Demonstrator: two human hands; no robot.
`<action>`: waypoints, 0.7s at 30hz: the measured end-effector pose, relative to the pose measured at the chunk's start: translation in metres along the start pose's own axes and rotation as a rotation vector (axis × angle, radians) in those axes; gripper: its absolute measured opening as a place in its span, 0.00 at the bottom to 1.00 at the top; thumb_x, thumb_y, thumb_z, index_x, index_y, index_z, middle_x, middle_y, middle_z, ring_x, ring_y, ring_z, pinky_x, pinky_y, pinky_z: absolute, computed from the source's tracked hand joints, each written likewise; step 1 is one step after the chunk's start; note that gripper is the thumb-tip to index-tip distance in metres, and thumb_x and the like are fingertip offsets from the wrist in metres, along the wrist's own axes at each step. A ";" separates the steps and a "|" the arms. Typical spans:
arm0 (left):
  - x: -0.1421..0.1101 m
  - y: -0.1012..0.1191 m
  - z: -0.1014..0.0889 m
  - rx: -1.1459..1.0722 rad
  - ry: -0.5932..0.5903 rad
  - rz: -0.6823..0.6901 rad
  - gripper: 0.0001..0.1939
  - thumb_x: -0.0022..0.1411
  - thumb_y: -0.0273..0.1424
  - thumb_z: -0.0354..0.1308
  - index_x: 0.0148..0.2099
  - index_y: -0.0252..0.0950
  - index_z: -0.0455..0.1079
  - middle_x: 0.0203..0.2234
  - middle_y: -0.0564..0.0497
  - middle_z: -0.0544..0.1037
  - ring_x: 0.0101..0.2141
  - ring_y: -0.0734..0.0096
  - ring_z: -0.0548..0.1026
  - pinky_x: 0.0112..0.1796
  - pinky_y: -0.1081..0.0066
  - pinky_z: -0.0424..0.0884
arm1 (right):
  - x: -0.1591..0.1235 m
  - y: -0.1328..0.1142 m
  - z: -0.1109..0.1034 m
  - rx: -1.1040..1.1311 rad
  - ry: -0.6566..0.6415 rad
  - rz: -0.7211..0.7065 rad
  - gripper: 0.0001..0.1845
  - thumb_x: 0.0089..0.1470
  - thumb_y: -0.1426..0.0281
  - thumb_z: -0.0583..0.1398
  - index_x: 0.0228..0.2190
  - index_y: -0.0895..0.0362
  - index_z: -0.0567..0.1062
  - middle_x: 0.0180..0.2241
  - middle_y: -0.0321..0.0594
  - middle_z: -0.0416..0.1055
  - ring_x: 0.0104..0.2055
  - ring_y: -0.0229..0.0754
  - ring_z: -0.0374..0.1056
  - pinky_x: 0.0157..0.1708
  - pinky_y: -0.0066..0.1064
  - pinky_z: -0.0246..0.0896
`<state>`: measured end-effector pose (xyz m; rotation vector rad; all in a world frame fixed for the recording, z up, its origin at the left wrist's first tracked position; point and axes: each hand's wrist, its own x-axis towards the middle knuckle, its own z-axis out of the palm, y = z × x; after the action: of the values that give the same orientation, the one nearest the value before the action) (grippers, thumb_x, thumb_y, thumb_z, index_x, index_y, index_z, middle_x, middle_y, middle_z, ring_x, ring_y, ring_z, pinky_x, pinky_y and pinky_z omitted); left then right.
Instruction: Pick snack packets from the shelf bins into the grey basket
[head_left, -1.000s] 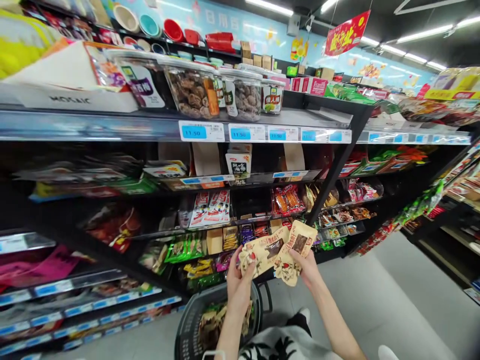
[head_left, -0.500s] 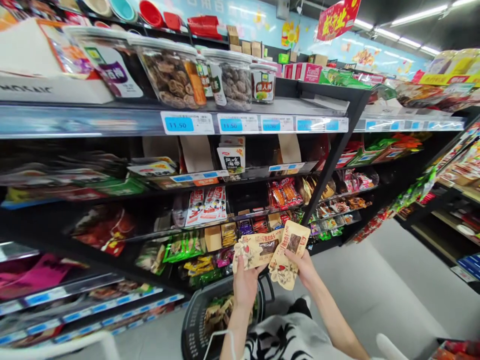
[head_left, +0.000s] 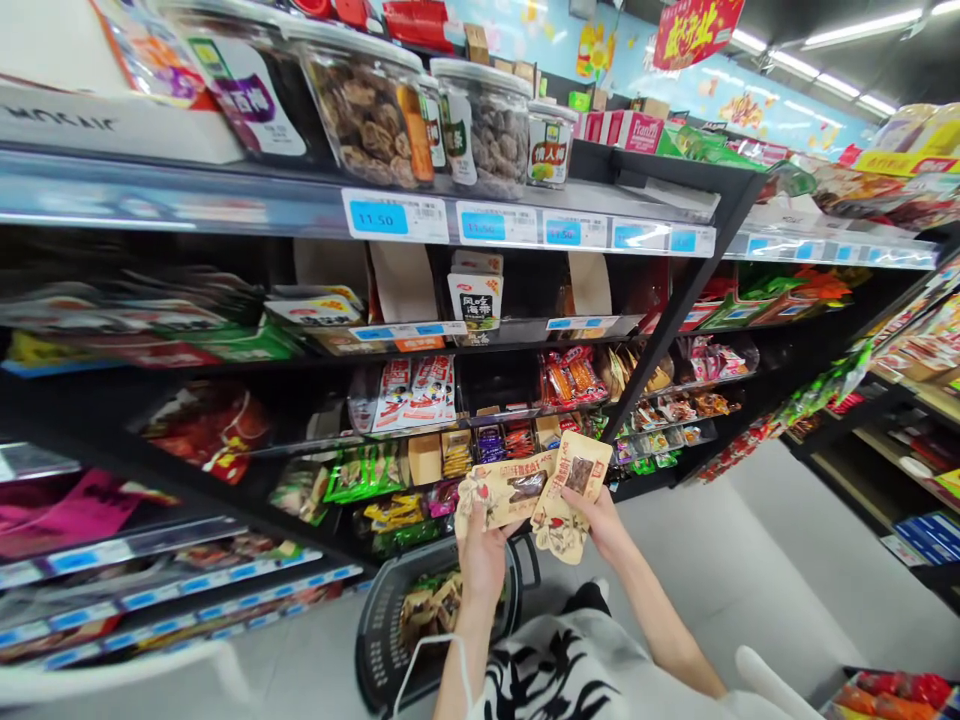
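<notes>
left hand (head_left: 481, 556) gripping one tan snack packet (head_left: 504, 496), right hand (head_left: 602, 520) pinching a 2nd tan packet (head_left: 568, 492), edges overlapping, held up over black basket (head_left: 382, 628) w/ similar packs, near low shelves (head_left: 315, 540) on left.

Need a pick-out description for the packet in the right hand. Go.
Start at the black shopping basket on the floor before the snack shelves; two tan kraft packets are held above it. The right hand grips the right-hand packet. It stands nearly upright and overlaps the flatter-lying left-hand packet, held by the left hand.
</notes>
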<state>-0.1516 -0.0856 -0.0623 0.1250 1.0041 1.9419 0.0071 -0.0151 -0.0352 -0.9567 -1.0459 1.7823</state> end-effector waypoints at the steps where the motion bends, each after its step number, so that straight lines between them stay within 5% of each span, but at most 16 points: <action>1: -0.001 -0.001 -0.001 0.024 -0.003 0.004 0.29 0.54 0.44 0.69 0.57 0.41 0.72 0.51 0.46 0.82 0.51 0.53 0.79 0.50 0.52 0.77 | 0.000 0.004 0.000 -0.012 -0.009 -0.001 0.26 0.44 0.60 0.74 0.44 0.59 0.81 0.46 0.47 0.80 0.48 0.56 0.77 0.53 0.48 0.69; 7: -0.012 -0.013 -0.005 0.117 0.046 -0.077 0.22 0.54 0.39 0.71 0.49 0.35 0.77 0.45 0.43 0.84 0.52 0.53 0.79 0.56 0.54 0.73 | 0.000 0.018 -0.002 -0.033 -0.180 0.076 0.24 0.45 0.60 0.73 0.43 0.58 0.81 0.40 0.44 0.82 0.45 0.54 0.77 0.53 0.48 0.68; 13: -0.019 -0.009 0.005 0.134 0.106 -0.013 0.25 0.50 0.35 0.73 0.50 0.37 0.76 0.46 0.45 0.83 0.48 0.55 0.80 0.49 0.55 0.78 | 0.005 -0.014 -0.042 -0.234 -0.329 -0.013 0.27 0.46 0.55 0.71 0.45 0.58 0.79 0.42 0.44 0.81 0.45 0.52 0.76 0.52 0.48 0.69; 16: -0.017 -0.012 0.011 0.148 0.118 0.019 0.29 0.50 0.34 0.73 0.55 0.40 0.74 0.52 0.45 0.80 0.50 0.56 0.79 0.47 0.58 0.80 | 0.016 -0.032 -0.089 -0.344 -0.180 -0.132 0.28 0.48 0.53 0.70 0.45 0.58 0.78 0.42 0.46 0.80 0.43 0.52 0.77 0.48 0.47 0.71; 21: -0.003 -0.039 0.037 0.131 0.104 0.058 0.29 0.53 0.33 0.72 0.57 0.40 0.73 0.53 0.45 0.80 0.50 0.55 0.79 0.47 0.56 0.80 | 0.047 -0.075 -0.179 -0.803 0.285 -0.509 0.22 0.55 0.51 0.64 0.40 0.57 0.78 0.40 0.48 0.79 0.41 0.53 0.74 0.43 0.44 0.72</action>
<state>-0.1067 -0.0564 -0.0634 0.1291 1.2089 1.9514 0.1710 0.0993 -0.0406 -1.2161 -1.6713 0.7657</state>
